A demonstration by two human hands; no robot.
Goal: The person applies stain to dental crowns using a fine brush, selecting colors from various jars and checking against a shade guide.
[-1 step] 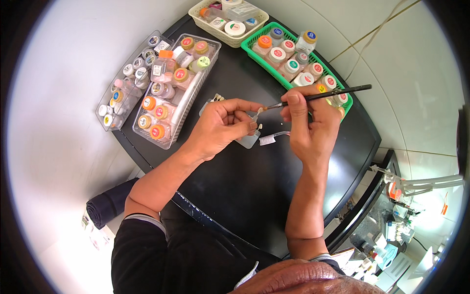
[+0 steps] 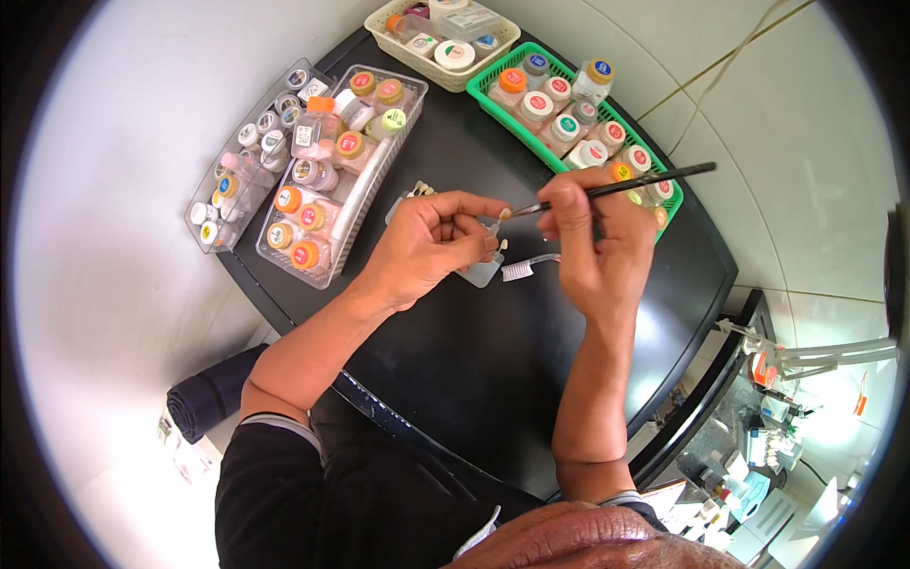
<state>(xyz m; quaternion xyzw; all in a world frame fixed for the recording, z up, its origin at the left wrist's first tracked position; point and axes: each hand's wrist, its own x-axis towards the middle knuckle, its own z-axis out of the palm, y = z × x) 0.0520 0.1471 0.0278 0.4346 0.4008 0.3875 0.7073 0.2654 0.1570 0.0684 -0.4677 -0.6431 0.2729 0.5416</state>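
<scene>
Between the thumb and fingers of my left hand (image 2: 422, 245) is a small tooth-shaped piece (image 2: 504, 215) on a thin pale stem. My right hand (image 2: 607, 242) pinches a slim black paintbrush (image 2: 659, 177), held slanting, its tip at the tooth-shaped piece. Whether the bristles touch it is too small to tell. Partly hidden under my left hand lies a translucent grey plate (image 2: 482, 274), with a small tooth-shaped tab (image 2: 503, 245) by its edge and several more pale tabs (image 2: 422, 189) at its far end. A white-bristled toothbrush (image 2: 518, 271) lies between my hands.
On the black table (image 2: 455, 365), clear trays (image 2: 327, 270) of capped jars stand at the left. A cream basket (image 2: 403, 47) is at the back, and a green basket (image 2: 526, 131) of jars lies beyond my right hand. A cluttered side counter (image 2: 706, 455) stands at the lower right.
My right hand and the paintbrush have shifted slightly left, bringing the brush tip closer to the tooth-shaped piece. My left hand stays nearly still.
</scene>
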